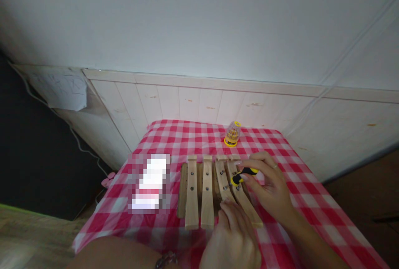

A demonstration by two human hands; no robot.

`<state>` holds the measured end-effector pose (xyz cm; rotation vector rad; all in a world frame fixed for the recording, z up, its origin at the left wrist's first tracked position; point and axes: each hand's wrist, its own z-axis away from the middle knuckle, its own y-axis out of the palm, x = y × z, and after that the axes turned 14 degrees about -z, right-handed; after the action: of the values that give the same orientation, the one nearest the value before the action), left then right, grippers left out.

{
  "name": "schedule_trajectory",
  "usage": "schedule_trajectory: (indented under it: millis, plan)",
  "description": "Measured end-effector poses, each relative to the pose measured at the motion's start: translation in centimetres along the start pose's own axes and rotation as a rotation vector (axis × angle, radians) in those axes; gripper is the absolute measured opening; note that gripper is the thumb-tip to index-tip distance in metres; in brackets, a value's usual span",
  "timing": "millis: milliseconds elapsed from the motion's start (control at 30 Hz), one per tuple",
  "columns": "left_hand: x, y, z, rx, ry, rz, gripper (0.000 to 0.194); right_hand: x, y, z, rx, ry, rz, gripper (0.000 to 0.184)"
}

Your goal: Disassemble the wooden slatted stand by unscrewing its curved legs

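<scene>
My right hand point(268, 186) is closed around a yellow and black screwdriver point(241, 176). The tool lies tilted, its tip pointing left toward a screw in the third wooden slat point(222, 167); whether they touch I cannot tell. With curled fingers, my left hand point(233, 235) holds the near end of that slat and hides it. The fourth slat point(249, 210) runs slanted just right of it. Two straighter slats point(192, 206) lie on the left, each with two dark screws. Beneath them all is a brown board point(182, 194) with small holes.
A clear bit case point(232, 134) with a yellow base and top stands at the back of the table. Left of the slats lies a pixelated bright object point(151, 181). A red and white checked cloth point(187, 136) covers the table, which meets a panelled wall point(199, 102).
</scene>
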<state>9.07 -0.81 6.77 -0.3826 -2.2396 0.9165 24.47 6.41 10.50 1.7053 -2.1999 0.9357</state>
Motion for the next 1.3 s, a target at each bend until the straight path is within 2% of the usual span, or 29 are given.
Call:
schedule_trajectory:
  millis: [167, 300, 433, 600, 667, 833, 1000, 1067, 1167, 1233, 1300]
  plan:
    - [0.4, -0.3, -0.4, -0.019, -0.008, -0.007, 0.04, -0.3, 0.2, 0.5, 0.04, 0.029, 0.046, 0.04]
    - [0.5, -0.3, -0.4, -0.024, -0.015, -0.021, 0.039, -0.5, 0.6, 1.0, 0.077, 0.058, -0.018, 0.047]
    - [0.4, -0.1, -0.3, -0.018, -0.014, -0.039, 0.039, -0.4, 0.6, 1.0, 0.068, 0.091, -0.106, 0.038]
    - [0.1, 0.3, 0.0, -0.003, 0.016, -0.049, 0.042, -0.3, 0.6, 0.6, 0.069, 0.057, -0.129, 0.011]
    - [0.1, 0.3, 0.1, 0.01, 0.026, -0.046, 0.043, -0.3, 0.6, 0.5, 0.051, 0.072, -0.112, 0.005]
    - [0.9, 0.1, -0.1, 0.141, 0.07, 0.053, 0.032, -0.4, 0.6, 0.7, 0.025, 0.142, -0.109, 0.021]
    - [2.3, -0.4, -0.8, 0.302, 0.095, 0.111, 0.03, -0.6, 0.7, 1.1, 0.105, 0.161, -0.113, 0.043]
    - [2.7, -0.6, -0.9, 0.334, 0.111, 0.123, 0.034, -0.7, 0.7, 1.3, 0.111, 0.151, -0.097, 0.045]
    - [3.4, -0.9, -0.8, 0.32, 0.131, 0.183, 0.044, -1.0, 0.6, 1.5, 0.112, 0.11, -0.057, 0.044]
    - [4.2, -1.3, -0.5, 0.338, 0.107, 0.241, 0.051, -1.2, 0.6, 1.6, 0.103, 0.085, -0.026, 0.04]
    - [5.3, -1.9, -0.2, 0.408, 0.033, 0.305, 0.065, -1.5, 0.6, 1.7, 0.081, 0.064, 0.0, 0.036]
